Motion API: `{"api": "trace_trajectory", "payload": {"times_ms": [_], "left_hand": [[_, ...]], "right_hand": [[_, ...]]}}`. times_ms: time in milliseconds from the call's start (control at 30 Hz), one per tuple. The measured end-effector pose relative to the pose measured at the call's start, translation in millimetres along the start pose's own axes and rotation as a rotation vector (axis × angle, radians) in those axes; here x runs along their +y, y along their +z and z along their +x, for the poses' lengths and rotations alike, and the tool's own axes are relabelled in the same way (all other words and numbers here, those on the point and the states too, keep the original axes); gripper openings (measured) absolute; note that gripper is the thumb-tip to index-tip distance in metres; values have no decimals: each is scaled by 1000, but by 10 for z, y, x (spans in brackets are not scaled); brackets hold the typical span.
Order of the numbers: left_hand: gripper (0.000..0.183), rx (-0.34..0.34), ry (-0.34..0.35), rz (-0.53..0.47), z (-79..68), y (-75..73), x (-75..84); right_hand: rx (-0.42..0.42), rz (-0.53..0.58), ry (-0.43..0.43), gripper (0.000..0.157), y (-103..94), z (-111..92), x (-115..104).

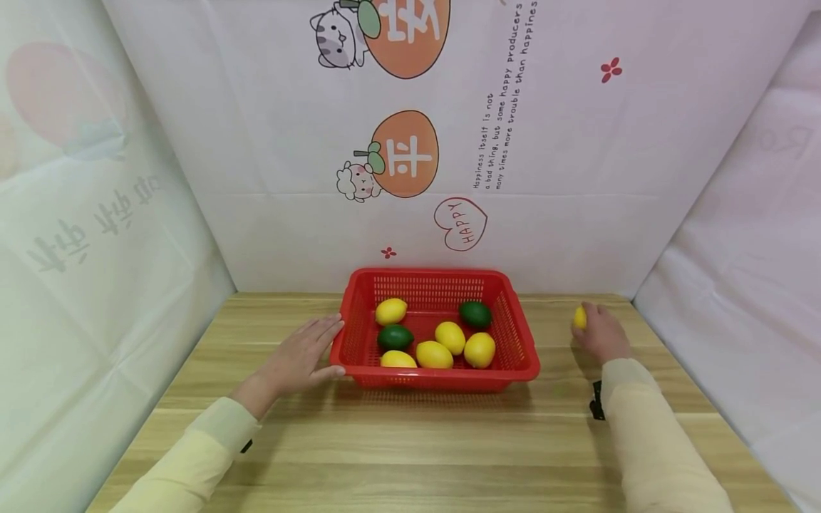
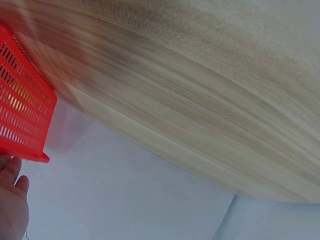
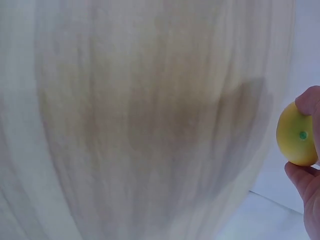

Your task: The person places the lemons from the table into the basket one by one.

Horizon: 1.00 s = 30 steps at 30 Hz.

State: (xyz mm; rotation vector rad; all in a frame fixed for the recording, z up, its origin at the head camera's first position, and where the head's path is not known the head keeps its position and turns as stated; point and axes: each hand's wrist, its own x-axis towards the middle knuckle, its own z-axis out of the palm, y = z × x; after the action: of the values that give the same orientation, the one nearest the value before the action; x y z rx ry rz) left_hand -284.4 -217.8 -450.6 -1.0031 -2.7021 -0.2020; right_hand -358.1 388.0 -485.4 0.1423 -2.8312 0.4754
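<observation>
A red plastic basket (image 1: 442, 379) with slotted walls stands on the table near the back wall. Inside it lie several yellow lemons (image 1: 450, 338) and two dark green lemon-shaped fruits (image 1: 475, 314). My left hand (image 1: 296, 360) touches the basket's left rim, its fingers extended along the edge; the left wrist view shows the fingertips at the rim too. To the right of the basket, my right hand (image 1: 601, 333) holds a yellow lemon (image 3: 295, 134) over the table, pinched between thumb and fingers. The hand covers part of that lemon.
The wood-grain table (image 1: 410, 442) is bounded by a printed white cloth wall (image 1: 564, 214) behind the basket. White cloth sides (image 1: 750, 285) rise to left and right. A dark wrist device (image 1: 597, 400) shows under the right cuff.
</observation>
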Motion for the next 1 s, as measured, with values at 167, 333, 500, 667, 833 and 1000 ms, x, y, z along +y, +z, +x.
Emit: {"api": "trace_trajectory", "payload": {"times_ms": [167, 333, 500, 667, 833, 1000], "left_hand": [[84, 1, 0, 1, 3, -6, -1], [84, 1, 2, -3, 5, -17, 9], [84, -3, 1, -1, -4, -21, 20], [84, -8, -5, -4, -9, -15, 23], [85, -4, -5, -2, -5, -12, 21], [85, -3, -7, -4, -4, -20, 24]], "right_hand": [[67, -32, -76, 56, -80, 16, -28], [95, -41, -131, 58, -169, 48, -98], [113, -41, -167, 59, -300, 48, -255], [157, -51, -214, 60, -394, 45, -382], [253, -69, -315, 61, -442, 43, -482], [329, -67, -390, 62, -516, 32, -628]]}}
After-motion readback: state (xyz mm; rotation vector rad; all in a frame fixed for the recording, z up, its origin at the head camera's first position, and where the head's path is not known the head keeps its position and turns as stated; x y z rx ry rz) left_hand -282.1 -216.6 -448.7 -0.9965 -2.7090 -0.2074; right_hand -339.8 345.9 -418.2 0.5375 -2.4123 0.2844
